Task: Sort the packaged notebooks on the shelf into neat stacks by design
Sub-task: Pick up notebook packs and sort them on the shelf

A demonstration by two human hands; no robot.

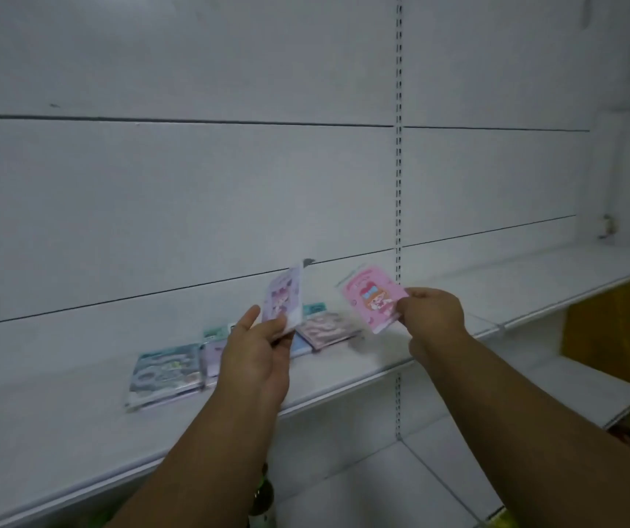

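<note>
My left hand [256, 352] holds a lilac packaged notebook [285, 295] upright above the white shelf [77, 413]. My right hand [431, 310] pinches a pink notebook [372, 297] with a cartoon figure by its right edge, lifted over the shelf. On the shelf lie a teal-patterned stack [166, 371] at the left, a lilac notebook [212, 356] beside it, and a dusty-pink notebook [328, 329] between my hands. Teal notebooks [313, 308] lie further back, and a blue one [300, 346] is partly hidden by my left hand.
White back panels rise behind the shelf, with a slotted metal upright [398, 184] just right of the notebooks. The shelf runs on to the right [534, 287]. A lower shelf [382, 482] sits beneath, and a yellow box [618, 325] stands at the far right.
</note>
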